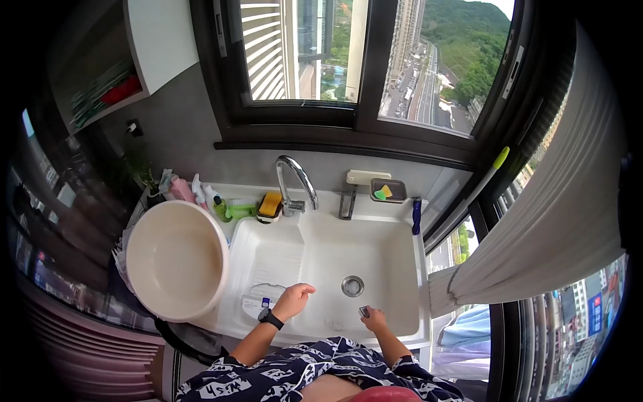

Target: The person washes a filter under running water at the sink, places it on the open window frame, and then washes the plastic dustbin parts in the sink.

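Note:
My left hand [293, 303], with a black watch [270, 318] on its wrist, hovers over the left part of the white sink [395, 258]. Nothing shows in its loosely extended fingers. Under that forearm, a clear and white packet or container [252, 305] with a blue mark lies at the front left of the sink. My right hand [376, 320] is over the basin's front and pinches a small dark rectangular object [364, 311] with a pale edge. Its exact kind is too small to make out. The round metal drain [352, 286] lies just beyond the right hand.
A large cream tub [221, 268] stands left of the sink. Behind are bottles [199, 191], a green brush [241, 209], a yellow sponge [270, 203] and the chrome faucet [295, 164]. A soap tray [388, 192] sits at the back; a curtain [536, 201] hangs right.

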Demonstrator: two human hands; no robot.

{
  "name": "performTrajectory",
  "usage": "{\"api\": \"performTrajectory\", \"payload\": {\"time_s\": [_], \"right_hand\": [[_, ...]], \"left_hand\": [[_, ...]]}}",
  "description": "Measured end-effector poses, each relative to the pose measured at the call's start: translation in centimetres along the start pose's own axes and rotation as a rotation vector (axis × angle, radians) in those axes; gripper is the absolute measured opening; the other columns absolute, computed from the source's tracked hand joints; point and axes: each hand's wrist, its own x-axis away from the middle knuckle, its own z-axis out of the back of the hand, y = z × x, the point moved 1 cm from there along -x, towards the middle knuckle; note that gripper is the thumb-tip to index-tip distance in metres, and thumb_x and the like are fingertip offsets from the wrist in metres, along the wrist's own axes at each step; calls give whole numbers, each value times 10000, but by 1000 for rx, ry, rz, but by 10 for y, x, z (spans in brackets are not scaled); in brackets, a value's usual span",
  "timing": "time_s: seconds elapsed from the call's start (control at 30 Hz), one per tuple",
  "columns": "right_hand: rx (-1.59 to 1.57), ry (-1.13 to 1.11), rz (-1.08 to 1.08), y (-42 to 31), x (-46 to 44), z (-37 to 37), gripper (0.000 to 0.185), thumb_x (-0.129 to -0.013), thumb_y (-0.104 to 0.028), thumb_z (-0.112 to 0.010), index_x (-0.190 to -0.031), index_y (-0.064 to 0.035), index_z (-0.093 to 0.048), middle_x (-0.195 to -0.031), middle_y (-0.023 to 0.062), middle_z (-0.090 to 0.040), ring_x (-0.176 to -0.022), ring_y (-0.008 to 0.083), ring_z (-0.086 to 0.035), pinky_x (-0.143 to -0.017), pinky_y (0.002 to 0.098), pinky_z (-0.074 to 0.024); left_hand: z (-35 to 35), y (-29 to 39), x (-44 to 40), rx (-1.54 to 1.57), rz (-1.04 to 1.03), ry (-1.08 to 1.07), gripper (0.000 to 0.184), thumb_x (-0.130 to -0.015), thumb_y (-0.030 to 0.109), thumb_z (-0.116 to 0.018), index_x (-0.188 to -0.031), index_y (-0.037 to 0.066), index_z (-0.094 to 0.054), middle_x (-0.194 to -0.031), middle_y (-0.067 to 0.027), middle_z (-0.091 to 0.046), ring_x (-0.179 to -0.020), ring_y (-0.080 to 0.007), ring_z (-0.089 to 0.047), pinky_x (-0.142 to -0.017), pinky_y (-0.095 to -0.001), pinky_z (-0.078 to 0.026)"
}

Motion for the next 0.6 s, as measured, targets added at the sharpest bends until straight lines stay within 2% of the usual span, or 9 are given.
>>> {"api": "performTrajectory", "payload": {"time_s": [0.03, 0.07, 0.13, 0.2, 0.23, 0.33, 0.4, 0.47, 0.6], "right_hand": [[-79, 21, 115, -1, -2, 8, 561, -716, -309, -796, -1219, -96, -674, -1155, 215, -682, -1045, 389, -662, -910, 479, -510], [-277, -143, -81, -28, 0, 48, 551, -724, -319, -797, -1213, -95, -683, -1063, 219, -710, -955, 375, -698, -852, 454, -536], [-370, -2, -90, -55, -22, 109, 598, -747, -339, -791, -1279, -102, -654, -910, 209, -721, -851, 355, -716, -767, 422, -548], [-447, 226, 69, -64, -48, 165, 586, -801, -287, -786, -1338, -112, -627, -840, 158, -680, -681, 210, -612, -659, 357, -499], [-450, 309, 132, -99, -41, 232, 555, -832, -226, -771, -1351, -103, -618, -843, 114, -627, -661, 164, -530, -626, 317, -466], [-518, 590, 307, -158, -14, 356, 524, -867, -158, -737, -1374, -111, -611, -1005, 66, -615, -780, 133, -571, -669, 278, -485], [-555, 800, 371, -175, 4, 375, 519, -838, -85, -726, -1344, -61, -613, -1000, 85, -607, -795, 185, -590, -710, 306, -494], [-364, 1171, 402, -156, -2, 318, 541, -837, -94, -717, -1361, -42, -588, -1035, 124, -636, -819, 248, -622, -732, 363, -512], [-206, -469, -255, -4, -4, 68, 464, -787, -226, -759, -1201, -27, -697, -944, 207, -720, -840, 344, -689, -784, 436, -528]], "left_hand": [[-2, -6, 2, 25, 38, 4, 248, -882, -11, -538, -1059, 23, -709, -1033, -143, -725, -976, -240, -699, -868, -339, -545], [-5, -11, 4, 58, 85, -4, 238, -885, -12, -562, -1070, 28, -707, -1036, -123, -722, -968, -205, -696, -854, -312, -544], [-5, 4, -3, 76, -11, 35, 129, -867, 7, -624, -983, 24, -677, -940, -83, -676, -867, -177, -674, -794, -291, -545], [-2, 25, -5, 71, -71, 68, 47, -855, 17, -652, -901, 21, -641, -869, -64, -633, -784, -167, -643, -733, -294, -537], [-1, 38, -4, 52, -71, 76, 75, -846, 21, -665, -851, 22, -590, -830, -68, -600, -733, -174, -605, -682, -304, -509], [-10, 44, -7, 27, -138, 34, 194, -812, 8, -670, -764, 25, -482, -767, -92, -529, -631, -219, -502, -582, -338, -417], [-22, 39, -6, 13, -200, -5, 191, -779, -16, -654, -756, 23, -469, -755, -104, -508, -633, -253, -493, -582, -354, -408], [-32, 31, 0, 4, -202, -22, 175, -763, -36, -629, -754, 20, -463, -737, -105, -487, -634, -262, -481, -581, -362, -401], [-46, -4, 14, -70, -140, -313, 93, -787, -38, -584, -839, 16, -529, -927, -104, -539, -767, -264, -542, -684, -343, -463]]}}
